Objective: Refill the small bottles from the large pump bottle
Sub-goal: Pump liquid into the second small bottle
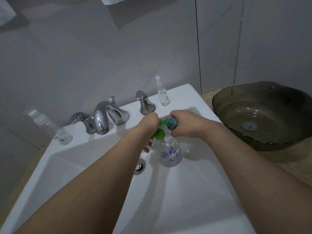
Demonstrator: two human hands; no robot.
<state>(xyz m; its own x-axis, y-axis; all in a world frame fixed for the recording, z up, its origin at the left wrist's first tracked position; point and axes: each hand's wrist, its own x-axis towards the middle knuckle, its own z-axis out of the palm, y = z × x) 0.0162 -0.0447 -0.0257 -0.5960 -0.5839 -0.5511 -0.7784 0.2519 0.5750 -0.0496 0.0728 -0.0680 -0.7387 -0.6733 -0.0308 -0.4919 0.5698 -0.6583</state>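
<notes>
Over the white sink (70, 166) basin, the clear pump bottle (170, 152) stands roughly upright, its green pump (160, 132) nozzle pointing away toward the small teal bottle (172, 123). The right hand (184, 123) has its fingers curled round that teal bottle, which lies roughly level, mouth leftward at the nozzle. The left hand (150, 120) presses on the pump, its fingers curled; two more small bottles (163, 92) stand on the sink rim.

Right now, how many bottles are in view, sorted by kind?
Large pump bottle: 1
Small teal bottle, held by the right hand: 1
Clear spray bottle: 1
Clear capped bottle: 1
Total: 4
</notes>
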